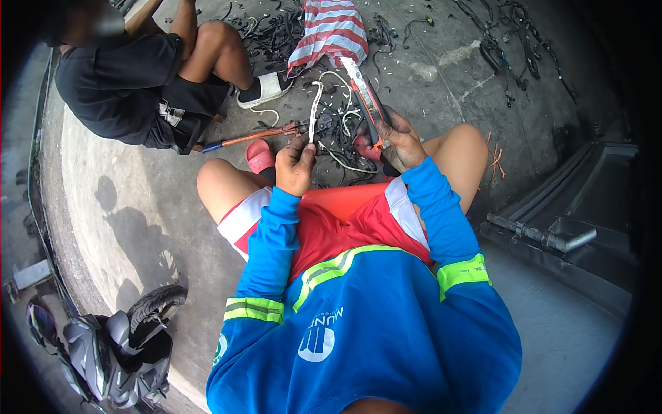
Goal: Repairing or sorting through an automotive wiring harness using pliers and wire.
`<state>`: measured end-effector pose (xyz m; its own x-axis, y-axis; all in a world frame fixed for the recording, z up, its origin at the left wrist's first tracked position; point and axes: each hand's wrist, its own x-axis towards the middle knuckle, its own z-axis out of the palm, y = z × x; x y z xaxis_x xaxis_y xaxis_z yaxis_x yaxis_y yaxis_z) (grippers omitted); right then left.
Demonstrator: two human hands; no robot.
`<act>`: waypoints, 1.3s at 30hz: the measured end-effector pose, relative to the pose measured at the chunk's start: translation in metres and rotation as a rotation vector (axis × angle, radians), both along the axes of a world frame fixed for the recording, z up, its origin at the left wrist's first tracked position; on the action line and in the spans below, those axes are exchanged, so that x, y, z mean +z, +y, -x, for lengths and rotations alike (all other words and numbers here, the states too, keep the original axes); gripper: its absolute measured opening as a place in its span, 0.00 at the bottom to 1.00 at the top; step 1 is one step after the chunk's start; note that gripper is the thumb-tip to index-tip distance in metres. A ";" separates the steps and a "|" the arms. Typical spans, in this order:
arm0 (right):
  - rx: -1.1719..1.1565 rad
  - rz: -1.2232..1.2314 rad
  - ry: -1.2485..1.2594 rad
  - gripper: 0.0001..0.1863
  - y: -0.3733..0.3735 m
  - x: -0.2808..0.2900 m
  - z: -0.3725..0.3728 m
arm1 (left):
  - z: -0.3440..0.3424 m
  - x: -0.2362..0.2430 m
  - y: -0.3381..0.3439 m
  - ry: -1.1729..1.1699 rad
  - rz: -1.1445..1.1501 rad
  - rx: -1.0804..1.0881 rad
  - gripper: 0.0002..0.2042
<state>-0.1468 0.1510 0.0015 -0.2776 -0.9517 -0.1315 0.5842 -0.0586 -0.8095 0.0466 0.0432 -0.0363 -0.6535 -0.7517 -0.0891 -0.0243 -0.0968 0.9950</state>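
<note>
Between the thumb and fingers of my left hand, closed, a white cable stands upright; a white length also loops nearby. My right hand is wrapped around a red and black utility knife. Its long, whitish blade points up and away, to the right of the cable, and I see a gap between them. Beneath both hands, a tangle of dark and white wires lies on the concrete. A bolt cutter with orange handles and a blue grip end rests to the left of this pile.
A co-worker in dark clothes sits at the far left, near my pile. A red-and-white striped sack lies ahead among black scraps. Dark wire harnesses spread at the far right. A motorcycle stands lower left; a metal frame is at right.
</note>
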 end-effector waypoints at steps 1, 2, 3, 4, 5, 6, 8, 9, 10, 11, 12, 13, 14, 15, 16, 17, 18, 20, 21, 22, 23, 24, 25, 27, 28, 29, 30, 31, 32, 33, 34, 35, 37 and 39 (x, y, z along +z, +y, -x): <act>0.000 -0.029 0.030 0.23 0.000 0.000 0.001 | 0.001 0.001 -0.001 0.000 0.000 0.007 0.12; 0.001 -0.056 0.059 0.24 -0.002 0.001 0.002 | 0.002 0.002 -0.003 0.012 -0.035 0.009 0.12; 0.009 -0.055 0.060 0.24 -0.004 0.005 0.000 | 0.003 0.004 -0.005 0.026 -0.068 0.012 0.11; 0.013 -0.021 0.112 0.26 -0.007 0.011 -0.002 | 0.005 0.003 -0.007 0.027 -0.065 0.021 0.11; 0.015 0.015 0.165 0.27 -0.011 0.016 -0.002 | 0.007 0.003 -0.010 0.003 -0.014 0.035 0.10; 0.015 0.016 0.167 0.27 -0.012 0.016 -0.001 | 0.008 0.004 -0.011 -0.022 0.034 0.042 0.10; 0.001 -0.088 0.267 0.29 -0.020 0.019 0.011 | 0.013 0.014 -0.013 -0.013 -0.021 0.009 0.11; -0.002 -0.086 0.270 0.28 -0.024 0.018 0.011 | 0.014 0.021 -0.012 -0.007 -0.079 -0.027 0.12; 0.042 -0.133 0.238 0.28 -0.026 0.016 0.013 | 0.016 0.024 -0.012 0.006 -0.073 -0.063 0.12; 0.080 -0.177 0.211 0.27 -0.028 0.014 0.013 | 0.013 0.025 -0.009 0.026 -0.063 -0.105 0.12; 0.084 -0.260 0.146 0.27 -0.034 0.013 0.000 | 0.009 0.008 -0.008 0.043 -0.043 -0.071 0.13; 0.074 -0.176 0.150 0.28 -0.036 -0.005 -0.004 | 0.010 -0.007 -0.006 0.109 -0.131 -0.066 0.13; 0.122 -0.162 0.209 0.29 -0.038 -0.003 -0.010 | 0.008 -0.012 -0.005 0.072 -0.022 -0.044 0.12; 0.131 -0.144 0.196 0.30 -0.039 0.004 -0.019 | 0.003 -0.002 -0.001 0.074 -0.125 -0.055 0.11; 0.149 -0.109 0.109 0.27 -0.040 -0.016 -0.021 | -0.001 -0.005 -0.002 0.034 -0.051 -0.090 0.11; 0.116 -0.114 0.137 0.24 -0.040 -0.014 -0.023 | -0.004 -0.007 -0.002 0.005 -0.042 -0.099 0.11; 0.102 -0.121 0.157 0.21 -0.041 -0.010 -0.026 | -0.006 -0.006 -0.001 -0.033 -0.035 -0.088 0.11; -0.004 -0.061 0.163 0.15 -0.038 0.000 -0.028 | 0.000 -0.003 0.000 0.012 -0.050 -0.113 0.10; -0.014 -0.041 0.284 0.13 -0.040 -0.001 -0.024 | 0.005 0.001 0.001 0.030 -0.048 -0.122 0.10; -0.027 -0.040 0.287 0.13 -0.039 -0.003 -0.020 | 0.009 0.001 0.000 0.033 -0.045 -0.135 0.10; -0.043 -0.025 0.221 0.11 -0.038 -0.006 -0.016 | 0.011 0.000 0.000 0.022 -0.034 -0.149 0.10; -0.051 -0.008 0.156 0.10 -0.040 -0.001 -0.012 | 0.014 -0.002 -0.003 0.011 -0.022 -0.154 0.09; -0.076 -0.003 0.106 0.09 -0.039 0.003 -0.006 | 0.017 -0.003 -0.004 0.011 -0.019 -0.155 0.09; -0.138 -0.024 0.037 0.09 -0.041 0.006 0.003 | 0.020 -0.003 -0.005 0.000 0.041 -0.147 0.09; -0.157 -0.037 -0.004 0.09 -0.042 0.005 0.007 | 0.022 -0.002 -0.004 -0.005 0.042 -0.146 0.09; -0.143 -0.096 -0.028 0.12 -0.042 0.004 0.012 | 0.025 0.000 -0.002 0.004 -0.011 -0.133 0.09; -0.136 -0.099 -0.038 0.12 -0.042 0.005 0.011 | 0.025 0.002 0.000 0.009 -0.066 -0.115 0.08; -0.141 -0.077 -0.052 0.15 -0.042 0.006 0.009 | 0.025 0.001 0.000 -0.001 -0.069 -0.107 0.08; -0.145 -0.054 -0.067 0.18 -0.041 0.008 0.008 | 0.027 -0.002 -0.002 0.049 -0.110 -0.129 0.09; -0.152 -0.133 0.052 0.22 -0.040 0.002 0.011 | 0.024 -0.003 -0.003 0.096 -0.152 -0.144 0.09; -0.157 -0.121 0.066 0.20 -0.039 0.000 0.014 | 0.028 0.000 -0.004 0.049 -0.138 -0.107 0.10; -0.177 -0.107 0.110 0.22 -0.037 -0.005 0.012 | 0.023 -0.006 -0.007 0.040 -0.156 -0.090 0.10; -0.205 -0.136 0.204 0.23 -0.034 -0.003 0.012 | 0.025 -0.012 -0.008 0.048 -0.175 -0.062 0.10; -0.171 -0.202 0.189 0.23 -0.032 -0.001 0.007 | 0.014 -0.016 -0.007 0.119 -0.193 0.059 0.10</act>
